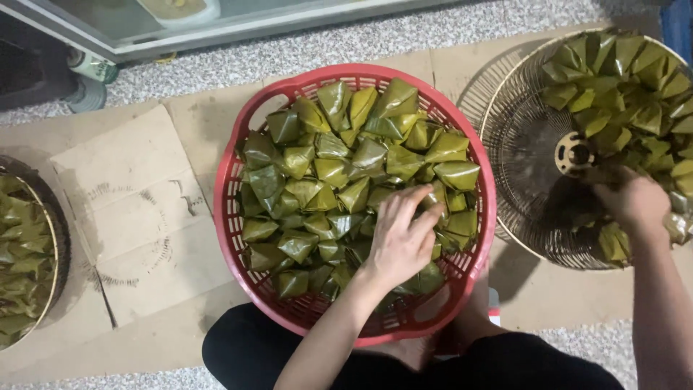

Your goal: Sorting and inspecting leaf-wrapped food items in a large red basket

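Leaf parcels: a heap of small pyramid-shaped green leaf-wrapped parcels [339, 173] fills a round red plastic basket [229, 217], which sits on flattened cardboard [137, 195] directly in front of the seated person.
Left hand: the left hand [403, 235] rests palm-down on the parcels at the basket's near right side, fingers curled loosely over one or two of them; whether it grips one cannot be told.
Right hand: the right hand [635, 201] reaches into a round wire fan guard [520, 137] just right of the basket, fingers curled down among more green parcels [621, 87]; its grip is hidden.
Far left: a dark round tray [54, 209] holds duller green parcels [22, 260].
Floor: speckled grey stone [325, 50] lies beyond the cardboard.
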